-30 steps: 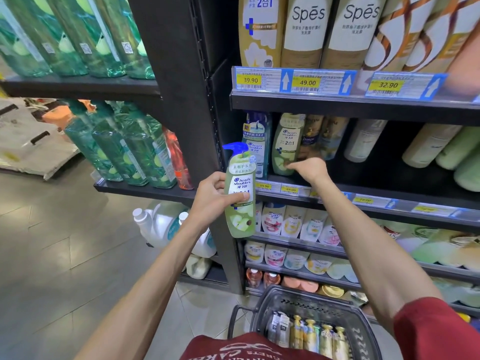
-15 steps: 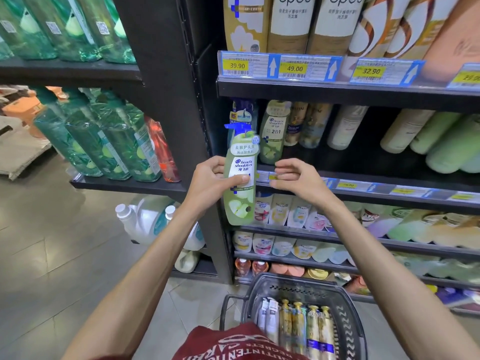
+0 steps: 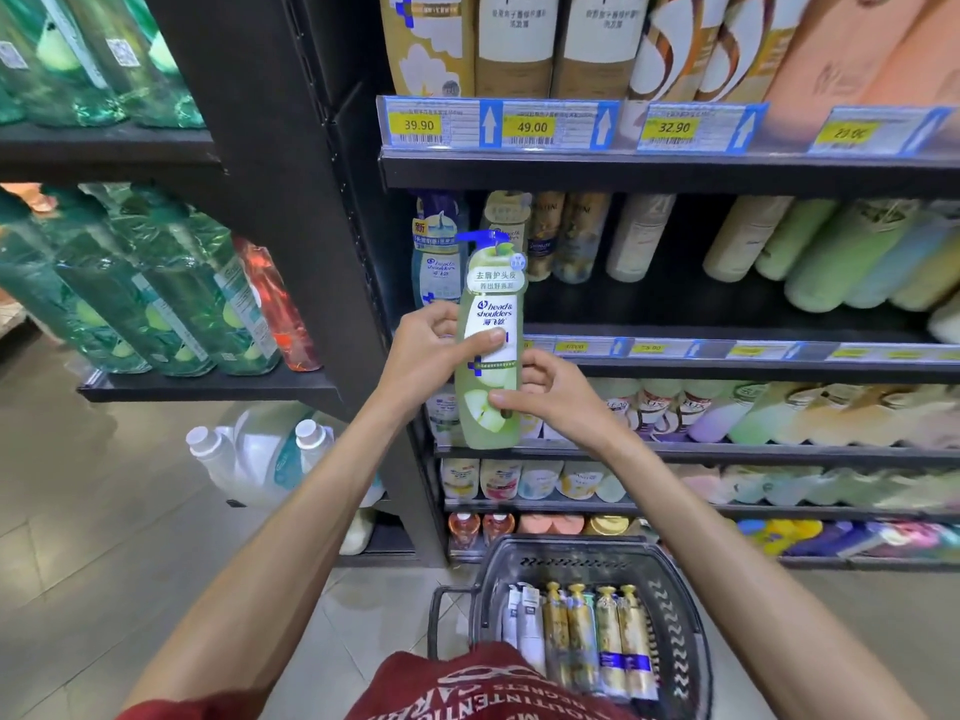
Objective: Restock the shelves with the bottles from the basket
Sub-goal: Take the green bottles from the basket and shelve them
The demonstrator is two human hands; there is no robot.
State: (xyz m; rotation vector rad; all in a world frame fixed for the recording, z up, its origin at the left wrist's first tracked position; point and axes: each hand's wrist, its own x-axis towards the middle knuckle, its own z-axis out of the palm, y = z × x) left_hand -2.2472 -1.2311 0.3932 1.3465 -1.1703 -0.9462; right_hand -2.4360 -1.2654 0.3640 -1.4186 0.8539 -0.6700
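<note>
at the bottom edge a red printed shirt point(image 3: 467, 688) is seen. just past it a dark basket point(image 3: 688, 641) is set on the floor, and slim gold and white bottles point(image 3: 587, 636) are laid in it side by side, caps toward the shelves.

above the basket a green shampoo bottle point(image 3: 491, 309) is held in the air by both hands. it is kept upright, long axis vertical, label turned to the camera, with the blue pump point(image 3: 485, 240) on top and its spout pointed left. the left hand point(image 3: 421, 350) is wrapped round the middle from the left, thumb laid across the label, fingers curled behind. the right hand point(image 3: 556, 397) is closed on the lower half from the right, thumb pressed on the apple picture, fingers behind.

the bottle is held in front of the left end of a black shelf point(image 3: 727, 366), its base hanging below the shelf lip and resting on nothing. behind it, a blue bottle point(image 3: 436, 262) and other bottles are stood on that shelf. yellow price tags point(image 3: 418, 124) are fixed to the shelf above. at far left, dark green bottles point(image 3: 156, 293) are ranged on a side shelf, and white jugs point(image 3: 249, 454) are kept beneath.
</note>
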